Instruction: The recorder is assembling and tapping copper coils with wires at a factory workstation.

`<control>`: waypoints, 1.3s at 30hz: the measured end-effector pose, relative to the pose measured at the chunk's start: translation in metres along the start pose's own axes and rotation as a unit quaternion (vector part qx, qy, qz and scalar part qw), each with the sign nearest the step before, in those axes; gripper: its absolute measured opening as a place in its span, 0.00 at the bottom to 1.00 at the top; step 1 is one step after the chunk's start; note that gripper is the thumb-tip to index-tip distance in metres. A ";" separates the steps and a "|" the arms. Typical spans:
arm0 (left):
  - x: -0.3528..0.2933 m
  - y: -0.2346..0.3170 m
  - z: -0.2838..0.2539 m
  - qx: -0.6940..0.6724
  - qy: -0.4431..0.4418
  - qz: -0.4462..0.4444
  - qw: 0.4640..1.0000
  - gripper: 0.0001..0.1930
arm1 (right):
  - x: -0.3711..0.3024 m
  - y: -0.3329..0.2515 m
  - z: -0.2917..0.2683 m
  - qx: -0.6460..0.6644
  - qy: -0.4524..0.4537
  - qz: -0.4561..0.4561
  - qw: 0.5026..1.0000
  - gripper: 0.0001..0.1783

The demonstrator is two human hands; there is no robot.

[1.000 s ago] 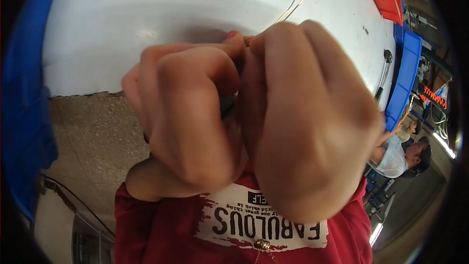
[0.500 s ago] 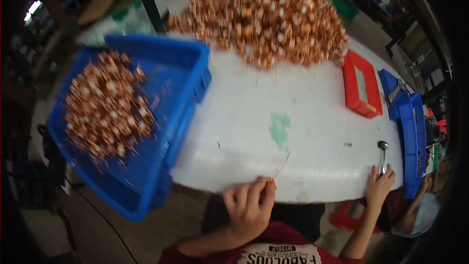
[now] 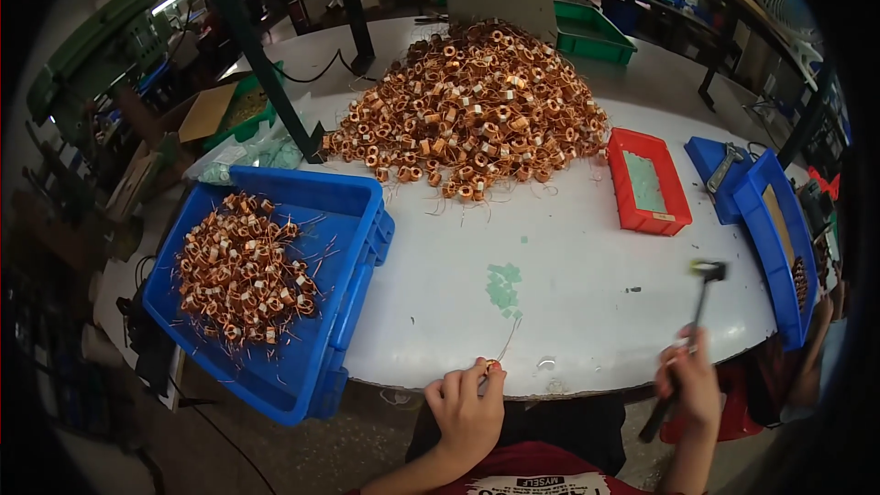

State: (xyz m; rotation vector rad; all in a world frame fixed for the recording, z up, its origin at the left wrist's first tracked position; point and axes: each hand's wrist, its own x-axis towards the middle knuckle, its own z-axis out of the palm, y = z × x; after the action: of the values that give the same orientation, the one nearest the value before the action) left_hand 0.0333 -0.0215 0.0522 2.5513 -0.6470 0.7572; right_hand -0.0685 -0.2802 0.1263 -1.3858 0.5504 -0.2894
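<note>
At the near edge of the white table (image 3: 577, 312), my left hand (image 3: 469, 411) pinches a small copper-wire coil (image 3: 493, 366) between thumb and fingertips. A thin wire lead sticks up from the coil over the tabletop. To the right, my right hand (image 3: 694, 387) is wrapped round the handle of a small hammer (image 3: 702, 298). The hammer's head is up, blurred by motion, with a yellowish face on one side; its dark grip end pokes out below my fist. Thin pale-green pieces (image 3: 503, 288) lie on the table beyond my left hand.
A large heap of copper coils (image 3: 486, 110) covers the table's far side. At left a blue bin (image 3: 367, 211) holds more coils. Toward the right stand a red tray (image 3: 680, 174) with green pieces and blue trays (image 3: 793, 298). Another person's arm (image 3: 819, 348) shows at far right.
My right hand has closed round the hammer and lifted it off the table. My left hand still pinches the coil at the edge. The whole view has shifted.
</note>
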 end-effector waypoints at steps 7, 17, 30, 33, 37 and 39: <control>-0.001 0.000 0.002 -0.122 -0.033 -0.099 0.987 0.26 | -0.038 0.008 0.088 -0.214 -0.210 0.072 0.951 0.14; -0.001 -0.007 0.011 -0.177 0.031 -0.134 0.974 0.35 | -0.040 0.015 0.140 -0.436 -0.196 0.062 0.876 0.13; -0.008 -0.007 0.015 -0.182 0.055 -0.136 0.972 0.36 | -0.049 0.016 0.142 -0.486 -0.157 -0.006 0.860 0.17; -0.007 -0.007 0.014 -0.180 0.049 -0.135 0.973 0.36 | -0.050 0.019 0.143 -0.486 -0.152 -0.025 0.860 0.18; -0.006 -0.007 0.013 -0.184 0.041 -0.142 0.972 0.36 | -0.047 0.021 0.141 -0.509 -0.157 -0.023 0.846 0.18; -0.005 -0.007 0.013 -0.189 0.036 -0.148 0.970 0.36 | -0.044 0.022 0.140 -0.532 -0.161 -0.016 0.831 0.17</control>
State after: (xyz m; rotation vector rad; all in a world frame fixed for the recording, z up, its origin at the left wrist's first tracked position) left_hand 0.0383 -0.0208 0.0375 2.1899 -0.3344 0.5587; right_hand -0.0346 -0.1351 0.1254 -2.4684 0.3964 0.2989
